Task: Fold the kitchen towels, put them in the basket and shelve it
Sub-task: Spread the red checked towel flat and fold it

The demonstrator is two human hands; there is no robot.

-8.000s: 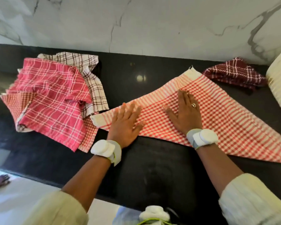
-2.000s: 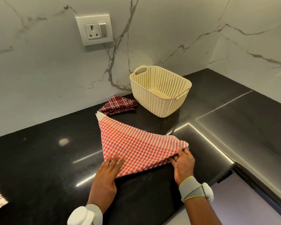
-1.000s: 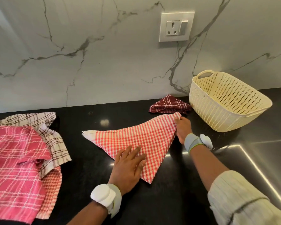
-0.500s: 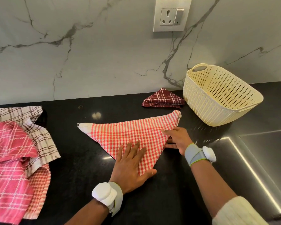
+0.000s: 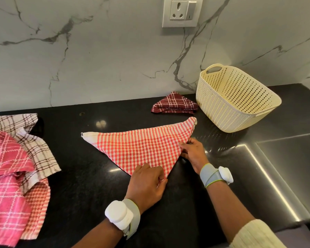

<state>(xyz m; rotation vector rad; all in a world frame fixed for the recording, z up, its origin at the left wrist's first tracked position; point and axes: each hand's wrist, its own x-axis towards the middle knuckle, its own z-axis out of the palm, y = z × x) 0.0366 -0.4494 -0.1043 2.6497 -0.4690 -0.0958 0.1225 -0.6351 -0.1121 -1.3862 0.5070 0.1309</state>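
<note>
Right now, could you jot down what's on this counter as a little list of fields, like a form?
being folded: red checked towel, a triangle flat on the black counter
left hand: pinches the near corner
right hand: at the right edge
already folded: dark red towel, beside the basket
basket: cream, no towel visible inside
waiting: pile of towels, far left
wall: marble, socket

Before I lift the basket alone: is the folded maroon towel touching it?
Cannot tell. In the head view the maroon towel's right corner meets the basket's base wall, with no clear gap or contact.
</note>
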